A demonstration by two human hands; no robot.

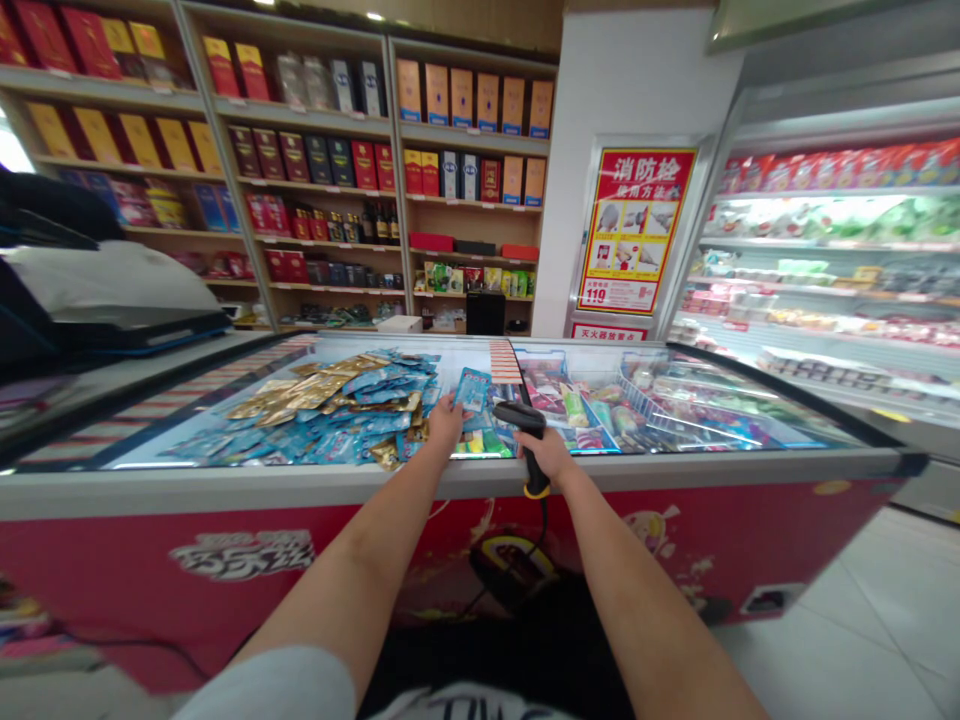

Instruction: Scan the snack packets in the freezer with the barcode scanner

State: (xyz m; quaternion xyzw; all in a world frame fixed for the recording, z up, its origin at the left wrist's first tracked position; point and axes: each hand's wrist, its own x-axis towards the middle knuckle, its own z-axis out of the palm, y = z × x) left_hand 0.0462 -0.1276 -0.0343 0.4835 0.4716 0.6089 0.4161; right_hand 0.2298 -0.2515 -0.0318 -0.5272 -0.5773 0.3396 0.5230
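Note:
My left hand [445, 422] pinches a blue snack packet [474, 388] by its lower left corner, holding it up over the glass top of the chest freezer. A black barcode scanner [523, 418] with a yellow-ringed base is gripped in my right hand [547, 452]. Its head points left, towards the packet, and a cord hangs down from its handle. To the left of my hands, a loose pile of blue packets [375, 385] and gold packets [330, 380] lies on the glass. The print on the held packet is too small to read.
The red-sided chest freezer [360, 545] spans the front, with frozen goods showing through its glass at right. Shelves of boxed goods [472, 140] stand behind. A lit display fridge [840, 270] is at right, and a counter with a dark device [127, 300] at left.

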